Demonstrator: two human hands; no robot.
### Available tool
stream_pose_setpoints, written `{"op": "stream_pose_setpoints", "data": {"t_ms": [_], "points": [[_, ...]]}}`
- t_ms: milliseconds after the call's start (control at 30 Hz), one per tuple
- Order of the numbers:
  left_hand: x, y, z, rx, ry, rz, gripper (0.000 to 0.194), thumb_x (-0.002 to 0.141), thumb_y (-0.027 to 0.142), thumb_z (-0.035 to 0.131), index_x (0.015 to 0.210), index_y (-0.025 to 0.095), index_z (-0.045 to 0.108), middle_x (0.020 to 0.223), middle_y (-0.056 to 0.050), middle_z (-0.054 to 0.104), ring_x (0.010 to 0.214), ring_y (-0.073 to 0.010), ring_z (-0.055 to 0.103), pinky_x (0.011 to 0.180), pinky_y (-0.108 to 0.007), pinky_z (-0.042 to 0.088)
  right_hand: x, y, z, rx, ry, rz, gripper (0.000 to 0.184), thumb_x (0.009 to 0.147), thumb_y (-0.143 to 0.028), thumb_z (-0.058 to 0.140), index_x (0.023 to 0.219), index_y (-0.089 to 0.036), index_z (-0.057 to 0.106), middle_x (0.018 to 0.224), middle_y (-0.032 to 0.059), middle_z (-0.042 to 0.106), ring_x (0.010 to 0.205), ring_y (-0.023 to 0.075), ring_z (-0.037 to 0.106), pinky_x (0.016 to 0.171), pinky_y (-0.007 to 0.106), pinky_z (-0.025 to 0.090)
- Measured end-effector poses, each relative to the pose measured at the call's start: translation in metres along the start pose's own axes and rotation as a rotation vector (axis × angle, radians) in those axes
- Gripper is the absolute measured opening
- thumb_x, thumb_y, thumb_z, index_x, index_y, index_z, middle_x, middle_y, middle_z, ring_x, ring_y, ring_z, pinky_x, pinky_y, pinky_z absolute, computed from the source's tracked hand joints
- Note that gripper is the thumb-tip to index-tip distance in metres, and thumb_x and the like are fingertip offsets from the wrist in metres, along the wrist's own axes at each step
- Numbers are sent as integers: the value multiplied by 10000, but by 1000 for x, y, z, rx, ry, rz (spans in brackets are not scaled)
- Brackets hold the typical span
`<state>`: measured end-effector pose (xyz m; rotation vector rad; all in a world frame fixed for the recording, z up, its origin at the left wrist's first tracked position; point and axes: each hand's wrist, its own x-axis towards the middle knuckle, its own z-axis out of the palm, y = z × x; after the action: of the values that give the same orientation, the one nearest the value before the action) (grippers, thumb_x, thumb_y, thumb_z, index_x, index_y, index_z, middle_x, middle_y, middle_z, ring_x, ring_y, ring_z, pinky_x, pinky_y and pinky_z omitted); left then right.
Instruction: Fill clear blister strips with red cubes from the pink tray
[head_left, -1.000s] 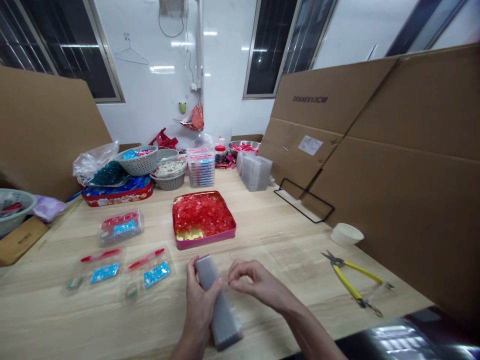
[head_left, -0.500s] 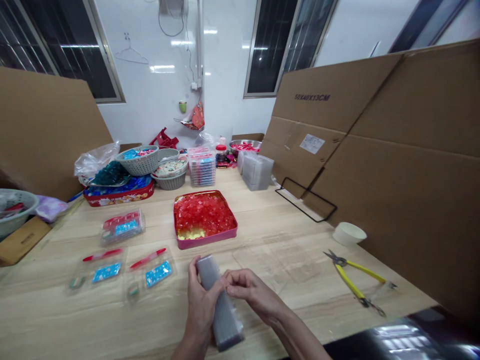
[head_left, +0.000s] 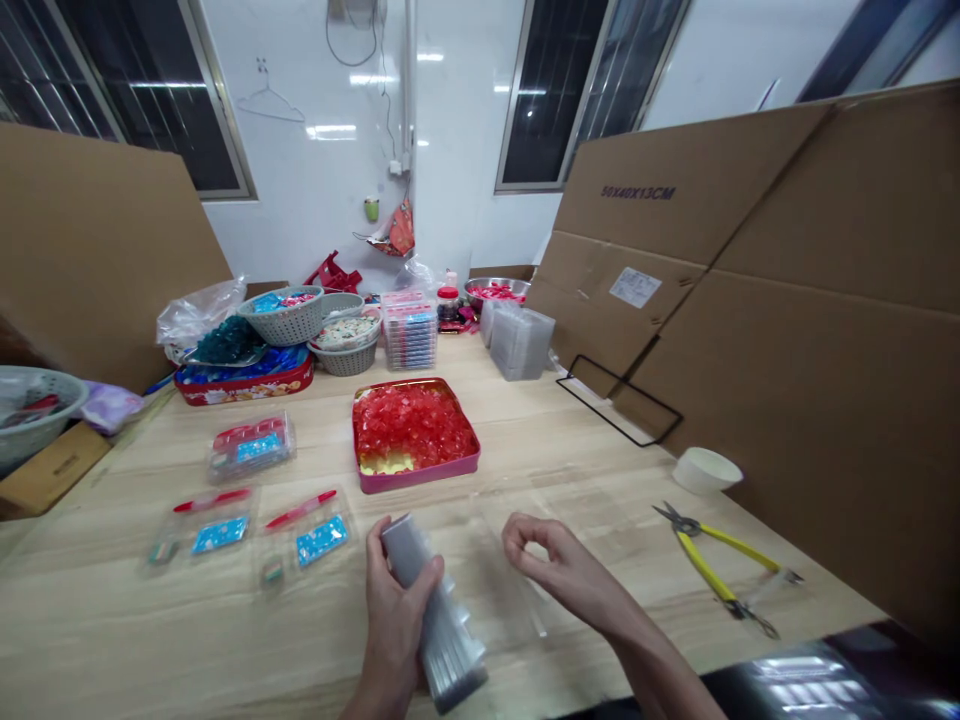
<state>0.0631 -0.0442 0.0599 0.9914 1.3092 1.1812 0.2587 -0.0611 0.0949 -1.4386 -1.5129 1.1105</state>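
Gripping a stack of clear trays [head_left: 442,635] in left hand [head_left: 397,615], with thumb over the upper face and fingers curled round the far side, so only partly closed by the thickness of the plastic. Held just in front of the body, over the near part of the table [head_left: 247,650], tilted, with lower end fanned into thin layers; hard to tell whether resting on the wood or lifted

Pinching with right hand [head_left: 559,565], thumb and forefinger bent into a ring and brought tip to tip, apparently on the edge of a single clear tray [head_left: 510,570], blurred but visibly apart from the stack

Step in hand, by the look of it: separating one tray from the rest. For the next move, probably best to steady the bundle on the left, avoid squeezing the flimsy edge on the right, and swing the single piece clear without snagging the fanned layers

Nearby on the left, lying flat: two filled trays [head_left: 285,545], each with a red pen [head_left: 301,509] and a blue packet [head_left: 322,541]. Straight ahead: a tin [head_left: 420,477] of red pieces [head_left: 420,425]. Well off to the right: yellow-handled pliers [head_left: 686,524], spread open
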Motion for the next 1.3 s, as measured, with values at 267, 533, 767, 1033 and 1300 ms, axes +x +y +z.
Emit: {"op": "stream_pose_setpoints", "data": {"t_ms": [267, 533, 767, 1033, 1300], "points": [[1, -2, 2, 32, 6, 41, 624, 627, 348, 693, 1156, 201, 396, 1084, -76, 547, 913, -220, 572, 786, -313, 465, 2, -11, 29, -123, 18, -89, 162, 731, -284, 633, 615, -197, 561, 698, 13, 574, 715, 182, 518, 696, 303, 376], [1, -3, 0, -11, -15, 28, 683, 600, 373, 723, 1170, 196, 390, 1055, -75, 574, 899, -224, 592, 774, -308, 469, 8, -4, 62, 518, -213, 41, 328, 696, -429, 695, 588, -161, 541, 670, -8, 506, 677, 139, 451, 643, 258, 324], [1, -5, 0, -14, -25, 29, 667, 619, 335, 712, 1182, 205, 378, 1084, -83, 568, 944, -232, 586, 811, -320, 468, 5, 5, 54, 596, -157, 96, 323, 668, -416, 698, 577, -165, 517, 624, -22, 448, 636, 129, 398, 630, 257, 297], [-1, -2, 3, 13, -30, -11, 657, 651, 341, 685, 1212, 219, 365, 1091, -82, 554, 893, -215, 570, 779, -319, 461, -10, -20, -21, -80, 172, -83, 254, 761, -335, 619, 576, -196, 515, 665, 8, 524, 670, 173, 482, 655, 303, 347], [2, -6, 3, 6, -31, 36, 656, 643, 348, 699, 1197, 197, 381, 1141, -107, 539, 957, -233, 569, 832, -334, 453, 7, -3, 48, 375, -149, -18, 252, 726, -390, 683, 637, -160, 631, 745, 30, 579, 758, 175, 524, 721, 295, 375]]}}
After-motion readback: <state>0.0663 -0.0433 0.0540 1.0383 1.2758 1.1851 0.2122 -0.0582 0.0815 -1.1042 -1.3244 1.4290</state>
